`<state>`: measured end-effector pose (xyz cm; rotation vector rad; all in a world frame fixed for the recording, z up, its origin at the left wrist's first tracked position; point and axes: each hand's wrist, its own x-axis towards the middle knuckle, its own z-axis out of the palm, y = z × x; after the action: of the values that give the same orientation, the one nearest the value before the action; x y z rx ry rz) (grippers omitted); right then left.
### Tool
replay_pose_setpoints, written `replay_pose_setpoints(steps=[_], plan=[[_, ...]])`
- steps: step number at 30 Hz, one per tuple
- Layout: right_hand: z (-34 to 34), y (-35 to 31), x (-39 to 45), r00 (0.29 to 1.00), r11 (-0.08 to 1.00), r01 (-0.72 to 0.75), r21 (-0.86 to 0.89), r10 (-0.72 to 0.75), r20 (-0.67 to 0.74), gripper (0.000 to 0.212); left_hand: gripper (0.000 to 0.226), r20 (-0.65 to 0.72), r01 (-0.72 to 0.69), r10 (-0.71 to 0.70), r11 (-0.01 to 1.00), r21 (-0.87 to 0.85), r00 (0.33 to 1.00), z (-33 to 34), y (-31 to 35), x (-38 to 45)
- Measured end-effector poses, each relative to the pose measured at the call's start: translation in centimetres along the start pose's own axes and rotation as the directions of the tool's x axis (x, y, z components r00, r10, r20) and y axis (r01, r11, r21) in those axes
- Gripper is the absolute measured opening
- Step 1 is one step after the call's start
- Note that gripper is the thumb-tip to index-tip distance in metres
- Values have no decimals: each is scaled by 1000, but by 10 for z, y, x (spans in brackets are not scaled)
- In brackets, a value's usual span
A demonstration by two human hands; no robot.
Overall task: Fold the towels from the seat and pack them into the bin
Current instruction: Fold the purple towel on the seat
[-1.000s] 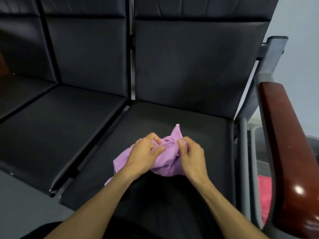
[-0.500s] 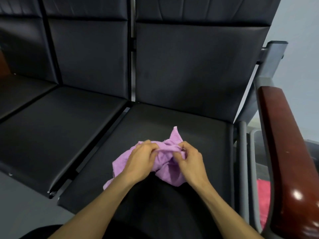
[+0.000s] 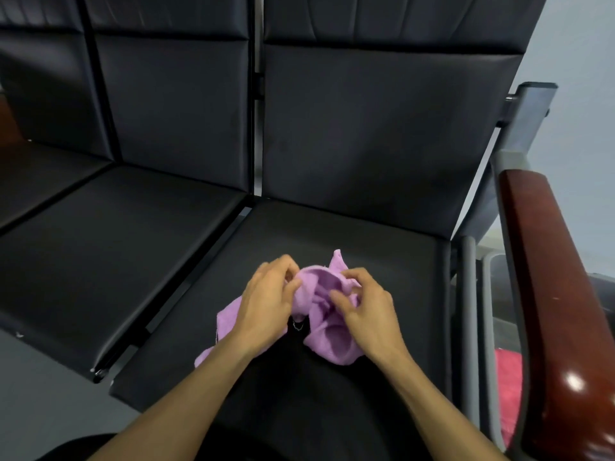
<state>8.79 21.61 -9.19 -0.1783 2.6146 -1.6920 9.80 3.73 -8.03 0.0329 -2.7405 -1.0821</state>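
A lilac towel [image 3: 327, 331] is lying crumpled on the front half of the right-hand black seat [image 3: 382, 261]. The fabric is soft and matte, bunched into loose rolls and hollows rather than flat layers. One pointed corner is standing up at the far side of the bundle, and a flatter flap is trailing toward the near left edge of the seat cushion. A small dark gap is showing in the middle of the bundle, where the seat surface is visible through the folds.

The left hand [image 3: 266, 302] is lying over the left part of the towel, with its fingers curled and pinching a rolled fold at the top of the bundle. The right hand [image 3: 369, 307] is gripping the right part, its thumb and fingers curled round the gathered cloth. Both hands are close together, with only the raised fold between them.

A second black seat [image 3: 116, 254] is standing just beside the first on the left. A glossy reddish-brown armrest [image 3: 545, 294] is bordering the right side, and something red [image 3: 507, 384] is showing below it, partly hidden by the grey frame.
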Motion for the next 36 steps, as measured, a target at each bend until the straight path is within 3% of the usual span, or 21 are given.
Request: replay_pose_setpoints(steps=[2,3,4,7,10,11,13,15,16,18,20,23,25,27,28,30,32,33,34,35,36], plan=[[3,2,-2,983,999,30,-12,-28,180,27,16,84,4,17,968,-250,996,0,9,-1],[5,1,-2,984,997,74,-26,-69,167,20,15,130,3,37,954,-298,991,0,12,-1],[7,-2,-3,987,994,106,-23,-103,124,6,14,152,-5,53,953,-302,987,1,15,-2],[7,-2,-1,987,993,110,39,-105,-120,21,17,221,54,12,955,-292,975,4,9,-3],[1,3,4,974,998,36,43,-26,-224,25,17,261,-29,40,999,-46,964,5,-2,0],[0,8,5,979,1000,2,3,-1,-203,22,15,236,-51,46,999,16,971,4,-4,1],[0,10,6,997,998,-18,-53,13,-82,6,20,177,-33,39,999,-39,983,1,-4,1],[4,7,2,996,1000,21,1,-21,89,24,23,179,-12,38,990,-143,983,0,2,0],[6,5,1,990,999,47,23,-49,130,22,19,185,-22,51,988,-156,982,1,5,-1],[9,0,-2,993,995,93,25,-95,74,7,16,195,-15,44,989,-147,980,2,4,-1],[9,0,-1,994,998,67,17,-65,-82,22,17,249,21,5,995,-101,968,0,-2,1],[3,3,2,966,999,29,28,-21,-259,28,17,270,-18,-19,991,136,963,-4,-9,3],[0,4,3,988,998,45,32,-40,-147,10,21,171,-48,22,988,149,985,-2,-7,1],[3,1,2,992,997,72,40,-75,99,17,26,154,-110,96,990,88,983,1,1,-3],[4,0,1,984,993,114,8,-114,137,14,24,162,-121,107,990,79,981,1,3,-4],[5,0,2,991,991,129,-37,-130,-26,21,17,177,-65,40,988,140,983,-2,0,-2],[1,3,4,966,998,61,-31,-66,-249,24,13,190,47,-87,977,208,978,-6,-8,0],[-1,5,6,955,999,30,-27,-36,-293,20,13,179,88,-125,975,203,976,-7,-9,0],[-4,7,7,965,999,23,-27,-30,-260,11,13,165,98,-126,981,168,978,-8,-7,-1],[-5,6,8,990,1000,19,-15,-20,-139,4,13,163,64,-83,991,121,983,-7,-4,-2],[-4,5,7,1000,1000,26,-2,-26,10,20,13,172,-5,-7,998,70,985,-6,1,-2]])
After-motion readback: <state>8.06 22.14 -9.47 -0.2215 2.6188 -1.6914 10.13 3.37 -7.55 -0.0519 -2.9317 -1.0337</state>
